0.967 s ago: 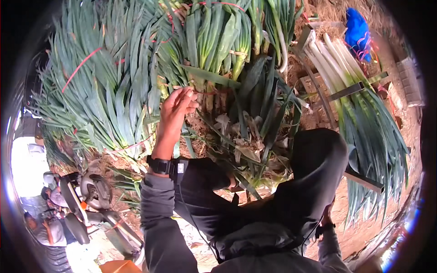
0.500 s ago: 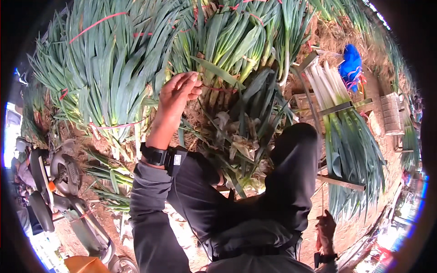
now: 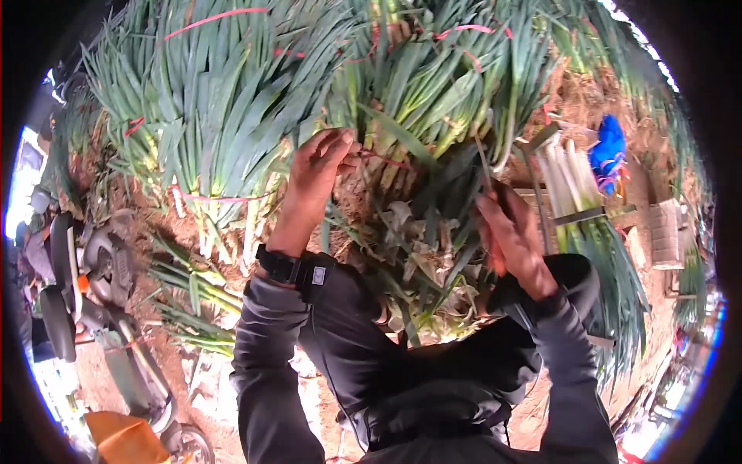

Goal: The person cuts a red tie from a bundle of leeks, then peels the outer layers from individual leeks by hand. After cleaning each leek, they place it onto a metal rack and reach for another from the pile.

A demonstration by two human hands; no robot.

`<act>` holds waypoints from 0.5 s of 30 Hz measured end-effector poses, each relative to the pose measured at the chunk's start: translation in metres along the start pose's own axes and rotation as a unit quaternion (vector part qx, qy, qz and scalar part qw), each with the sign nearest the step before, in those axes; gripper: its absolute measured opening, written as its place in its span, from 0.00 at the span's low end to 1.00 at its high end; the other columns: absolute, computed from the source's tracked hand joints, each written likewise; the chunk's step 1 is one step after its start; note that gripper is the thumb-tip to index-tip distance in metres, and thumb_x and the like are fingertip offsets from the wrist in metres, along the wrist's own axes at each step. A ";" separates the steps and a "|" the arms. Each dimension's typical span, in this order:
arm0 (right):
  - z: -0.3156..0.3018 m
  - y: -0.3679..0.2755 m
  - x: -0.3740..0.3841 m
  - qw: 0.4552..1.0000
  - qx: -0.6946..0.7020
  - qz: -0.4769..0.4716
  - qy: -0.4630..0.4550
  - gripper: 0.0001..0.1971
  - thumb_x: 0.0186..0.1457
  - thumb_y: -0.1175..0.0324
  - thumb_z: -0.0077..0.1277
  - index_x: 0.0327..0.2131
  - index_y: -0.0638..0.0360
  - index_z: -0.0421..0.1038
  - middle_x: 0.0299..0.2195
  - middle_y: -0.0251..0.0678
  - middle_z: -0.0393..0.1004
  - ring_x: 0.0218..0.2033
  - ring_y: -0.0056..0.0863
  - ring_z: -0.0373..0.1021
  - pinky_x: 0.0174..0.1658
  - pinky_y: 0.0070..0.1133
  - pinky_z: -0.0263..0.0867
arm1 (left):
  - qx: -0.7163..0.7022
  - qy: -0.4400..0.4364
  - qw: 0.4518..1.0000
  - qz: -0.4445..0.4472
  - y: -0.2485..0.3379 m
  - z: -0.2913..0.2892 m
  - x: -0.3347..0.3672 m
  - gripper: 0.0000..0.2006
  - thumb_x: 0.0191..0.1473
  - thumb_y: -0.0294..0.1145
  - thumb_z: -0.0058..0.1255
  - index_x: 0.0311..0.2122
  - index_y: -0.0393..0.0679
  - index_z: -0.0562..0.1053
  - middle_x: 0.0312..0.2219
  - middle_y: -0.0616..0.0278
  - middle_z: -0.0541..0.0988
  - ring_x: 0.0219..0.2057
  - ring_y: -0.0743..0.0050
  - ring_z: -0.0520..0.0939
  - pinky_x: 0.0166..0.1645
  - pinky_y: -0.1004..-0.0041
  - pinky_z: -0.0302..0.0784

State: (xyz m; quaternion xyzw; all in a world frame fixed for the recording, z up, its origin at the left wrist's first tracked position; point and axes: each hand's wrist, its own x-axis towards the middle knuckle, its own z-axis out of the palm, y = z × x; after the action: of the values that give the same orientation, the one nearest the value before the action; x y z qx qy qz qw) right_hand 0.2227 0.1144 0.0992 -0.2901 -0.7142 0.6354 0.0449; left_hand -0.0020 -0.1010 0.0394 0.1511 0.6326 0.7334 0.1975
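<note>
My left hand is raised in front of the leek bundles, its fingers curled together; whatever they may hold is hidden. Right beside its fingertips, a red tie crosses the lower stalks of a green leek bundle. My right hand is wrapped round what looks like a knife, its thin blade pointing up and away and some orange-red showing at the grip. Between the hands lies a heap of dark loose leaves and pale, dry trimmings.
A large tied leek bundle stands at the left, with loose leeks below it. At the right, white-stemmed leeks rest in a frame near a blue bundle of strings. A motorbike is parked at the lower left.
My right hand has come up from the lower right, with the knife in it, to the trimmings heap. My left hand keeps its curled pose; the whole view has shifted slightly.
</note>
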 end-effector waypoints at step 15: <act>0.080 0.195 0.163 0.959 0.250 -0.026 -0.134 0.04 0.65 0.69 0.47 0.36 0.57 0.66 0.24 0.25 0.64 0.24 0.16 0.64 0.27 0.19 0.62 | 0.324 0.079 0.942 -0.026 -0.207 -0.121 0.061 0.19 0.63 0.38 0.51 0.56 0.42 0.71 0.46 0.58 0.78 0.41 0.71 0.80 0.47 0.72 0.78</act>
State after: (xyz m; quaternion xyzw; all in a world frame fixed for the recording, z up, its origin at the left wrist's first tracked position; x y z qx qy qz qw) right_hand 0.1233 0.1255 -0.1475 -0.1632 -0.5396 0.8252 0.0366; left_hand -0.0927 -0.1517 -0.1859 0.1321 0.8533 0.4930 0.1069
